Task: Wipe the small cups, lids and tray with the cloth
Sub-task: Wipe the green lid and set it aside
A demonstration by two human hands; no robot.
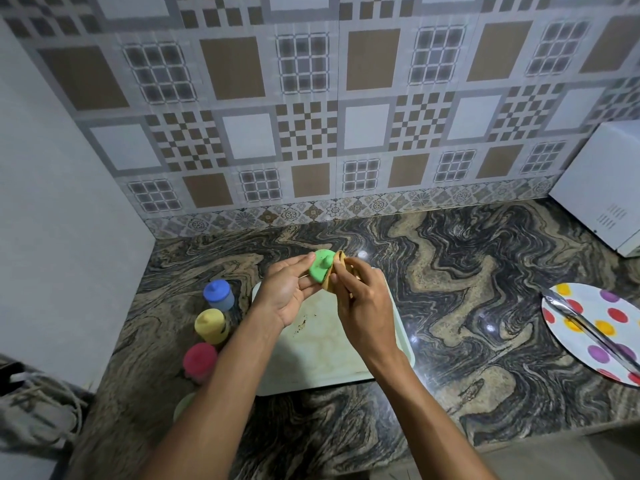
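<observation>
The green lid (320,269) is held above the tray's (311,365) far end, the left hand (289,294) pinching it and the right hand (362,306) gripping the tan cloth (338,262) against its edge. Left of the tray, on the bench (467,306), stand three more in a row: blue cup (219,294), yellow cup (210,325), red cup (199,362).

Home kitchen. Patterned tile backsplash (311,98) along back wall, decorative border strip at base. Polished, swirl-veined stone surface (467,289) beneath. White boxy appliance (602,188) with vent slots in right corner. Polka-dot plate (571,344) carrying metal tongs (588,329). Colourful small cups (219,294) in row at left.
</observation>
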